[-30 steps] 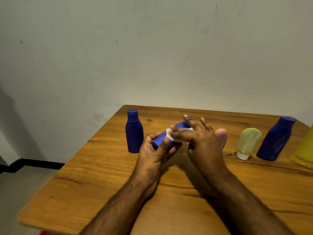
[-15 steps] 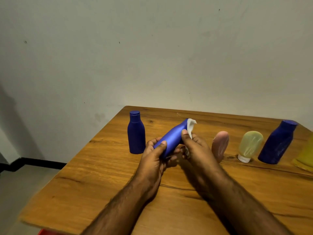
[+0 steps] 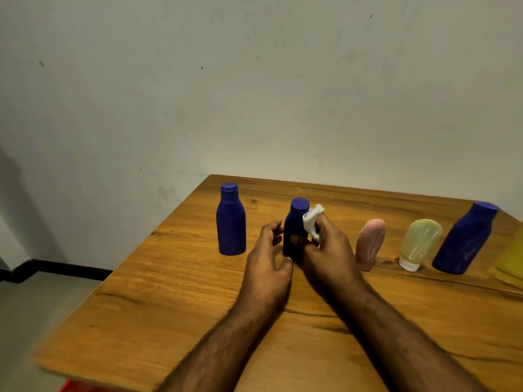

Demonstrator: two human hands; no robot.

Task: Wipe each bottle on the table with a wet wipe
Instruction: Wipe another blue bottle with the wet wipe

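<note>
Middle blue bottle (image 3: 295,230), tilted in both hands a moment ago, is now standing upright mid-table; left hand (image 3: 268,251) is loosening off, right hand (image 3: 325,247) pinching the wipe (image 3: 312,220) beside it, so this bottle seems finished.

1. Bare counter (image 3: 169,306) runs along the near edge and left edge, open to a hand.
2. A blue bottle (image 3: 230,222) stands near the far-left corner.
3. Toward the right edge, a pink tube (image 3: 370,244), a yellow-green tube (image 3: 418,244) and a large blue bottle (image 3: 464,239) stand in a close row.
</note>
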